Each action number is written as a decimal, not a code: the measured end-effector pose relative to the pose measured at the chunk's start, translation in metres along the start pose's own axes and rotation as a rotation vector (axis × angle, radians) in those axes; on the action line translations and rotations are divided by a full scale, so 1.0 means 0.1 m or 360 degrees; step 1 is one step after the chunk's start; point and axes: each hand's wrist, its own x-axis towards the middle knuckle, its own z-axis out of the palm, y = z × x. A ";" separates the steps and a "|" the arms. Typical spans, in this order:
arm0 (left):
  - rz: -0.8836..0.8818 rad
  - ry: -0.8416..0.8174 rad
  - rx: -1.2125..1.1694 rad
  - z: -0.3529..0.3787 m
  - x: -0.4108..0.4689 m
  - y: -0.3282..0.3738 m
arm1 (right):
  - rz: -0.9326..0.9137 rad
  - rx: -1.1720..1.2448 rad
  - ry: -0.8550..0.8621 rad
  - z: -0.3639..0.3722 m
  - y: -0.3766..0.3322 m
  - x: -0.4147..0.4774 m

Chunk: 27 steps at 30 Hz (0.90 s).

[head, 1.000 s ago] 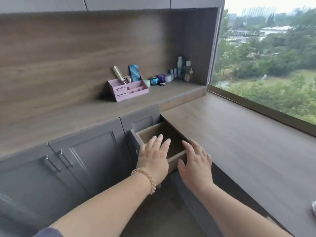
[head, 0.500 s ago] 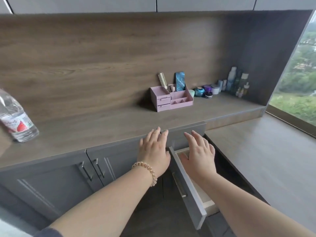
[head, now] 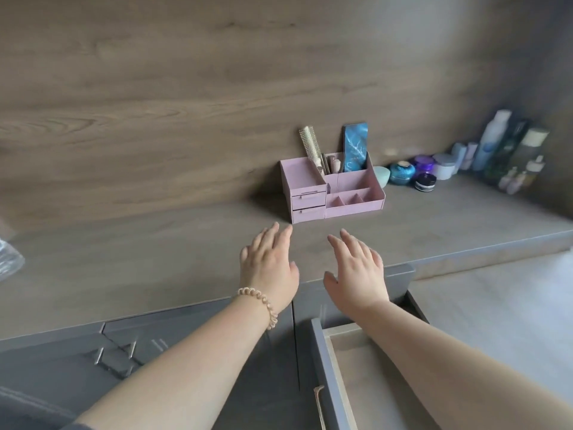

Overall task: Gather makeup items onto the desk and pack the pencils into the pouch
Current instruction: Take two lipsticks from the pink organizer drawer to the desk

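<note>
The wooden worktop (head: 155, 262) runs from left to right under a wooden wall panel. Below its front edge, a grey drawer (head: 344, 377) stands pulled out, and its inside looks empty as far as it shows. A pink organizer (head: 333, 189) stands at the back edge of the worktop, touching the wall, with a hairbrush (head: 311, 144) and a blue box (head: 355, 147) upright in it; small makeup sticks are between them, too blurred to name. Bottles (head: 508, 150) and jars (head: 424, 170) stand in the back right corner. The left hand (head: 269, 268) and the right hand (head: 356, 271) hover over the front edge, palms down. The fingers (head: 338, 243) of both are stretched and slightly apart, holding nothing.
</note>
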 end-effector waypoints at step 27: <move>0.0424 0.0007 0.0123 1.07 1.96 -0.60 | -0.0213 -0.0323 0.0017 1.24 0.16 1.86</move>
